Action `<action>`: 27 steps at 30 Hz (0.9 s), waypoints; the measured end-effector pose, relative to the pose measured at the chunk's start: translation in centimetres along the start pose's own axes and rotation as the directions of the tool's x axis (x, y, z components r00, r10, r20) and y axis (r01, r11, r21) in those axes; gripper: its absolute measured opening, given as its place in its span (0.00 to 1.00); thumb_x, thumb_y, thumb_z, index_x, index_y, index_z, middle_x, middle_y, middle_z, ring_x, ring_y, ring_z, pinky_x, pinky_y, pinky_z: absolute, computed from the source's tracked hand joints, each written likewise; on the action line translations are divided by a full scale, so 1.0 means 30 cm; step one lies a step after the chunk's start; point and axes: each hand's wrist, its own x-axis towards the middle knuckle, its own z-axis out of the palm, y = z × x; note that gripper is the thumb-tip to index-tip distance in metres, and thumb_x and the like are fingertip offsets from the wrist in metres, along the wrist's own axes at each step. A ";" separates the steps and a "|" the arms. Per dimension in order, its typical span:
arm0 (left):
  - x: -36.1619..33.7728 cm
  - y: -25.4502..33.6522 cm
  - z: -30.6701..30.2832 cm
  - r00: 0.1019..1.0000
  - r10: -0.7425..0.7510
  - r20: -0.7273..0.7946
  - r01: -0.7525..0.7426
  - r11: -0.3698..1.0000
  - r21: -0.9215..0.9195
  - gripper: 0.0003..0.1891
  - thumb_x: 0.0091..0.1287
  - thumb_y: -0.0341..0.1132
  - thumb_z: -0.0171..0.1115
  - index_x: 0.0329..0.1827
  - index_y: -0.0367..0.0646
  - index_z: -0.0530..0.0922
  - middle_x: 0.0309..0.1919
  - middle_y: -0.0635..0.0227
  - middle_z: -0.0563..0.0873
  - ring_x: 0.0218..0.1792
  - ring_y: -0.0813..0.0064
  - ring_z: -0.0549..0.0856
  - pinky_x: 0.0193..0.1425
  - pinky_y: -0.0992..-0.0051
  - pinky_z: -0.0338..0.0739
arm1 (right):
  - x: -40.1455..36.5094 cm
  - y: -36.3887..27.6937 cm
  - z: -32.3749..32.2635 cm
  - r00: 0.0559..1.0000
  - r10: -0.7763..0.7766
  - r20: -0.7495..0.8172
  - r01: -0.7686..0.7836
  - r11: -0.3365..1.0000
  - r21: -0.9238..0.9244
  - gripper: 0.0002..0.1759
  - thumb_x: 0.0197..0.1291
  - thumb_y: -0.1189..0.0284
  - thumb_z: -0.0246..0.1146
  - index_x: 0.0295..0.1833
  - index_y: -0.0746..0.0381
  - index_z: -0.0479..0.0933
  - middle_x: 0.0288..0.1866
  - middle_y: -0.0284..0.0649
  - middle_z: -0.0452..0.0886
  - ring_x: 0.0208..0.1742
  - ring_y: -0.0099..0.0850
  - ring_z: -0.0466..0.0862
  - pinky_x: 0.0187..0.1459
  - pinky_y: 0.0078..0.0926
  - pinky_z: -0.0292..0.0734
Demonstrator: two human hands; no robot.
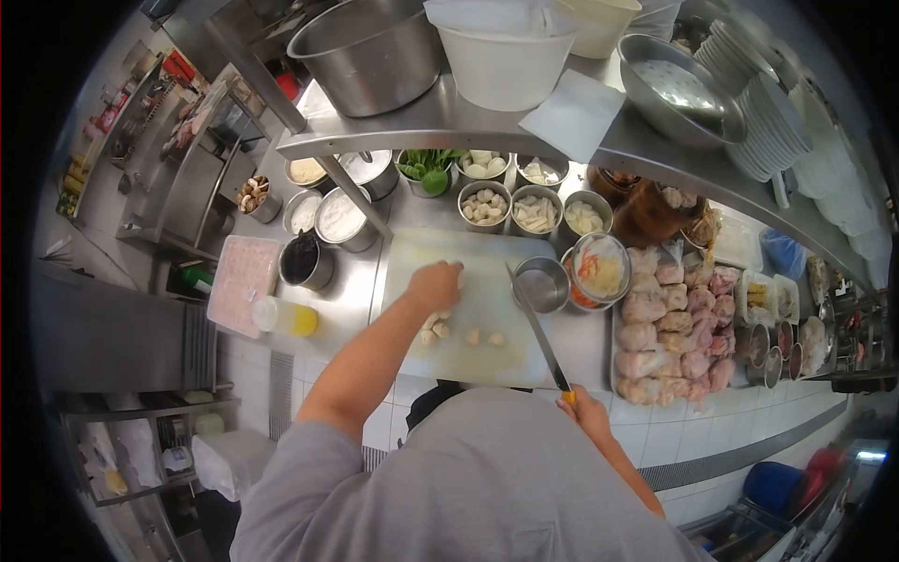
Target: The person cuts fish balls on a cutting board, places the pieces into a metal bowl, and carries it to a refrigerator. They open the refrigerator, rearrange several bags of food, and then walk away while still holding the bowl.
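Observation:
My right hand (588, 417) grips the yellow handle of a long kitchen knife (540, 335), whose blade points up and away over the right edge of the cutting board (506, 361). Over the board's left half, my left hand (435, 287) has its fingers curled together; what they hold is too small to make out. Just below that hand, partly hidden by the forearm, lies a cluster of small pale pieces (434, 330). More pale lumps (496, 338) sit near the board's middle. A round metal bowl (542, 284) stands on the board's right side, close to the knife blade.
Metal containers of pale cut food (536, 212) line the back under a steel shelf (328, 142). A tray of raw meat (676, 328) lies right. Left are a flat pink-filled box (245, 284), a bottle of yellow liquid (286, 317) and a black-filled container (304, 259).

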 end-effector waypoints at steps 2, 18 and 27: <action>-0.009 0.016 0.059 1.000 -0.017 -0.011 0.017 1.000 0.019 0.21 0.67 0.36 0.67 0.63 0.48 0.80 0.53 0.52 0.87 0.52 0.51 0.89 0.57 0.56 0.84 | 0.007 0.005 0.002 1.000 -0.007 0.026 0.008 0.999 -0.051 0.24 0.74 0.54 0.67 0.64 0.58 0.73 0.33 0.54 0.85 0.36 0.57 0.87 0.36 0.49 0.80; -0.108 0.260 0.302 0.886 -0.085 -0.456 -0.085 0.937 -0.340 0.21 0.66 0.37 0.69 0.61 0.42 0.77 0.49 0.54 0.86 0.51 0.50 0.87 0.55 0.53 0.83 | 0.069 -0.112 -0.052 0.992 0.049 0.120 -0.025 0.981 -0.193 0.19 0.74 0.56 0.63 0.55 0.59 0.74 0.35 0.53 0.87 0.37 0.58 0.87 0.38 0.54 0.80; -0.093 0.228 0.329 0.862 -0.145 -0.486 -0.128 0.866 -0.484 0.11 0.66 0.31 0.68 0.50 0.43 0.82 0.45 0.56 0.88 0.46 0.51 0.89 0.50 0.56 0.84 | 0.050 -0.134 -0.109 0.989 -0.008 0.147 0.050 0.958 -0.281 0.18 0.73 0.57 0.64 0.57 0.58 0.74 0.34 0.52 0.88 0.36 0.56 0.88 0.37 0.54 0.80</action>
